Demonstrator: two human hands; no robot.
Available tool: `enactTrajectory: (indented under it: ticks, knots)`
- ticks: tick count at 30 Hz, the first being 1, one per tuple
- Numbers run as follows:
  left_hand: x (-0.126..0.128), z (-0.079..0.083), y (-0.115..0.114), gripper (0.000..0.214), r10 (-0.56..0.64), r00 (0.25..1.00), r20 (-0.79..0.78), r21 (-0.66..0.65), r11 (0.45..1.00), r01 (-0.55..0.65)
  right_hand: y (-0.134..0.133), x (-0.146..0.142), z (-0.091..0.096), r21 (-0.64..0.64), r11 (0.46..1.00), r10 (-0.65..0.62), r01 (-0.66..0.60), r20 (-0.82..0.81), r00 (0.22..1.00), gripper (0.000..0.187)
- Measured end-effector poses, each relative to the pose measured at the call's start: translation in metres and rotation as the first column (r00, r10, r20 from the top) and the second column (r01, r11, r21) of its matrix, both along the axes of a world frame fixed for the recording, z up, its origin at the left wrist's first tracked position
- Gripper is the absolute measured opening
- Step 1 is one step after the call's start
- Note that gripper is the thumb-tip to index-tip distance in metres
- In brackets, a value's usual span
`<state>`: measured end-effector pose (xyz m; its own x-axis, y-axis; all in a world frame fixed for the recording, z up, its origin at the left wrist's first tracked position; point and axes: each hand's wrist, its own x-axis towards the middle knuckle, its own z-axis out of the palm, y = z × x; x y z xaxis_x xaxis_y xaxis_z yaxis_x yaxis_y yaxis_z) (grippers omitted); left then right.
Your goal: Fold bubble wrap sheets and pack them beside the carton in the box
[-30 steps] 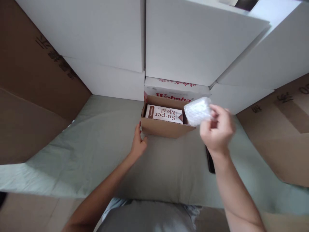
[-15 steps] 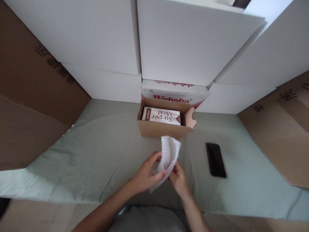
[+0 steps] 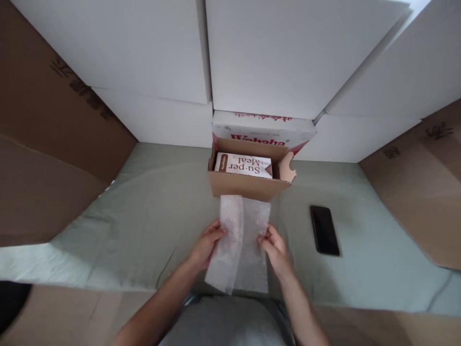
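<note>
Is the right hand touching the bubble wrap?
Touching: the head view shows the right hand pinching the bubble wrap near its right edge, thumb on top.

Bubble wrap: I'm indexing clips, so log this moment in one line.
left hand: holding bubble wrap; right hand: holding bubble wrap; open carton: beyond, Su-per Meal box inside; phone: lying at right

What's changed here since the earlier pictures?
The translucent white bubble-wrap sheet, first in the right hand alone, has moved leftward and nearer, opening out; the left hand now grips it too. The white printed carton stays inside the open brown cardboard box.
</note>
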<state>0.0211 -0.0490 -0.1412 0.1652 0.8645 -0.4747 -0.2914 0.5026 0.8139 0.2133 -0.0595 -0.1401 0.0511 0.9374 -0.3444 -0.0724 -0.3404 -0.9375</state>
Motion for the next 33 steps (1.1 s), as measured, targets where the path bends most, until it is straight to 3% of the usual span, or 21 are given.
enactTrajectory:
  ticks: [2,4,6,9,11,14,16,18,21,23,25,27,28,29,30,32,33]
  knots:
    - [-0.002,-0.003,0.0,0.046,0.072,0.995,-0.07,0.056,0.996,-0.068,-0.001,0.001,-0.002,-0.026,1.0,-0.004,0.003,-0.029,1.0,0.029]
    - [-0.001,-0.004,-0.003,0.045,0.155,0.962,-0.223,0.208,0.972,-0.109,-0.003,0.0,-0.002,-0.034,0.999,-0.03,0.029,-0.029,0.999,0.025]
    - [0.003,-0.004,-0.006,0.039,0.075,0.958,-0.277,0.276,0.961,0.005,-0.005,-0.004,-0.002,-0.046,0.998,-0.034,0.032,-0.042,0.999,0.024]
    - [0.007,-0.006,-0.012,0.057,-0.175,0.973,-0.148,0.212,0.956,0.204,-0.007,-0.007,-0.004,-0.068,0.998,0.001,-0.007,-0.08,0.997,0.026]
    - [0.006,-0.011,-0.013,0.071,-0.19,0.973,-0.131,0.182,0.96,0.212,-0.006,-0.004,-0.008,-0.053,0.999,0.003,-0.006,-0.057,0.998,0.027]
    - [-0.004,-0.022,-0.012,0.055,-0.073,0.953,-0.294,0.212,0.967,0.14,-0.007,0.007,-0.021,0.01,0.999,-0.032,0.03,0.122,0.992,0.027]
    - [-0.012,-0.033,-0.012,0.048,0.029,0.87,-0.492,0.279,0.952,0.126,-0.008,0.014,-0.032,0.065,0.997,-0.049,0.03,0.321,0.946,0.035]
    - [-0.018,-0.045,-0.013,0.048,0.116,0.697,-0.707,0.352,0.914,0.204,-0.011,0.018,-0.043,0.1,0.994,-0.02,-0.037,0.511,0.859,0.048]
    - [-0.024,-0.059,-0.016,0.054,0.322,0.371,-0.871,0.465,0.785,0.41,-0.015,0.02,-0.052,0.163,0.977,-0.029,-0.139,0.743,0.669,0.057]
    - [-0.03,-0.061,-0.017,0.052,0.444,0.241,-0.863,0.493,0.635,0.594,-0.019,0.022,-0.052,0.277,0.937,-0.122,-0.214,0.83,0.544,0.052]
    - [-0.037,-0.055,-0.017,0.046,0.409,0.258,-0.875,0.428,0.405,0.808,-0.026,0.028,-0.048,0.386,0.841,-0.156,-0.378,0.844,0.513,0.042]
    - [-0.044,-0.044,-0.017,0.04,0.213,0.303,-0.929,0.337,0.141,0.931,-0.035,0.035,-0.045,0.384,0.709,-0.022,-0.591,0.85,0.527,0.039]
    - [-0.048,-0.039,-0.017,0.041,0.098,0.302,-0.948,0.307,0.043,0.951,-0.04,0.038,-0.044,0.337,0.646,0.083,-0.685,0.861,0.502,0.042]
    - [-0.051,-0.034,-0.018,0.052,-0.002,0.286,-0.958,0.286,-0.012,0.958,-0.044,0.041,-0.043,0.269,0.591,0.186,-0.76,0.872,0.452,0.051]
    - [-0.053,-0.032,-0.019,0.068,-0.078,0.265,-0.961,0.268,-0.029,0.963,-0.049,0.043,-0.043,0.193,0.551,0.267,-0.812,0.881,0.391,0.063]
    - [-0.058,-0.032,-0.021,0.09,-0.154,0.231,-0.961,0.234,0.0,0.972,-0.055,0.045,-0.045,0.079,0.518,0.347,-0.851,0.891,0.294,0.079]
    - [-0.06,-0.034,-0.022,0.09,-0.168,0.226,-0.959,0.227,0.015,0.974,-0.057,0.045,-0.047,0.063,0.519,0.351,-0.853,0.894,0.279,0.079]
